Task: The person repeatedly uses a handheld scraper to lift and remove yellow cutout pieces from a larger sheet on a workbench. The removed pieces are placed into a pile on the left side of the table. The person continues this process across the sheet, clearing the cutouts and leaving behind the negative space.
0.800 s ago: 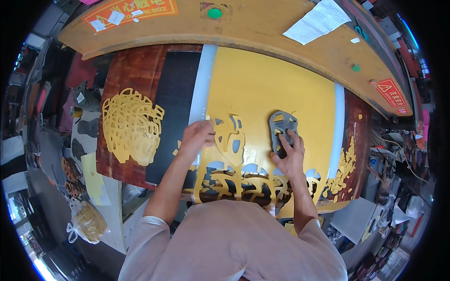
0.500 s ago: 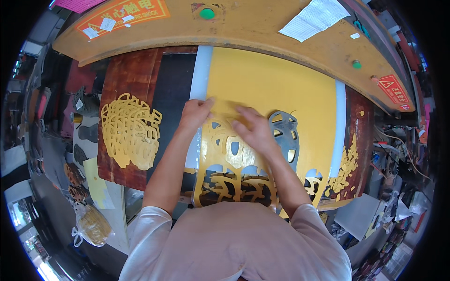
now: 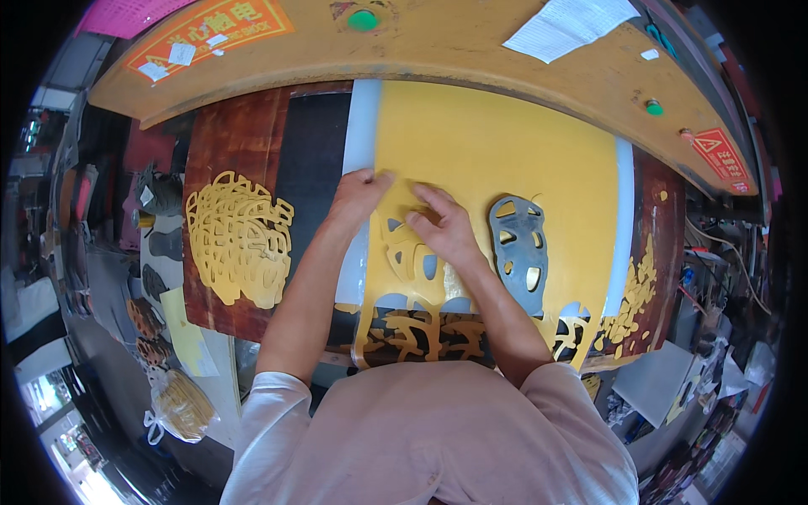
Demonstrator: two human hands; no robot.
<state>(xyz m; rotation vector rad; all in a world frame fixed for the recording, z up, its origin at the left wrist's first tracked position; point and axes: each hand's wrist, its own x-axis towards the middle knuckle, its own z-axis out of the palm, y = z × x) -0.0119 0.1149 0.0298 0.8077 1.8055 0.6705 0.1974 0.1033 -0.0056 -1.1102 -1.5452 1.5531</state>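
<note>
— Off the grey die (image 3: pixel 519 252) and across toward ten o'clock: that's how my right hand (image 3: pixel 446 229) has travelled since the earliest frame.
— From the head camera, what could go wrong?
— I'd worry about the yellow cut shape (image 3: pixel 408 259): its thin strips could tear if an edge isn't cut through and I tug. My right forearm (image 3: pixel 502 311) also runs just beside the die, so a careless sweep might shift it.
— Where's the shape?
— On the yellow sheet (image 3: pixel 497 126), toward seven o'clock from my right hand, whose thumb and fingers stand apart, nothing visibly held. From my left hand (image 3: pixel 362 198) it's between four and five o'clock; those fingertips bunch near the sheet's left edge, and I can't make out whether they pinch anything.
</note>
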